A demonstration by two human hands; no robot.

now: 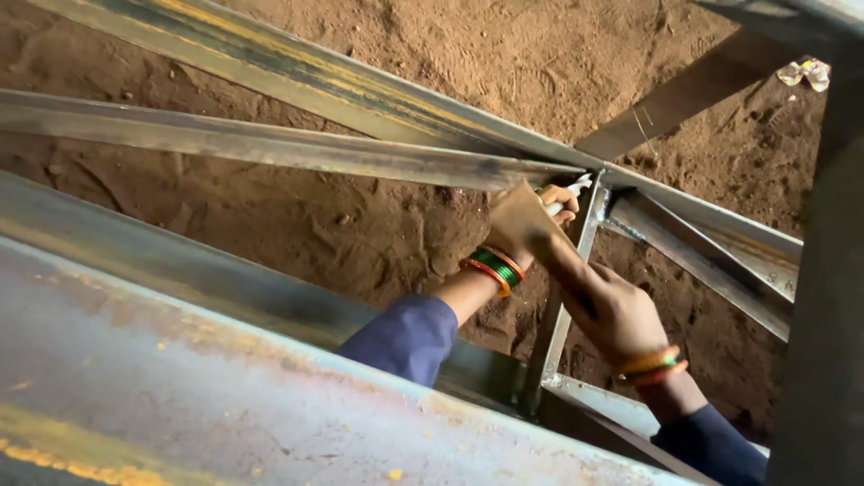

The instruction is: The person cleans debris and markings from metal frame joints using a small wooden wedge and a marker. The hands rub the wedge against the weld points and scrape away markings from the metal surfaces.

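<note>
Head view looked down through a frame of long steel bars (270, 144) onto brown dirt ground (360, 234). Both hands reached to the spot where the bars met. The left hand (526, 220) was curled shut around a small white stick (571, 193), maybe chalk, and its tip touched the thin upright bar (589, 225) just under the joint. The fingers were pressed together around the stick. The right hand (616, 310) sat just below and lay against the same upright bar, with a finger stretched up toward the left hand; I could not tell if its other fingers gripped the bar. Green and orange bangles (493, 267) ringed the left wrist, and orange ones (652, 364) ringed the right. Both arms wore dark blue sleeves (405, 333). A wide rusty beam (225, 396) with yellow marks filled the near corner.
</note>
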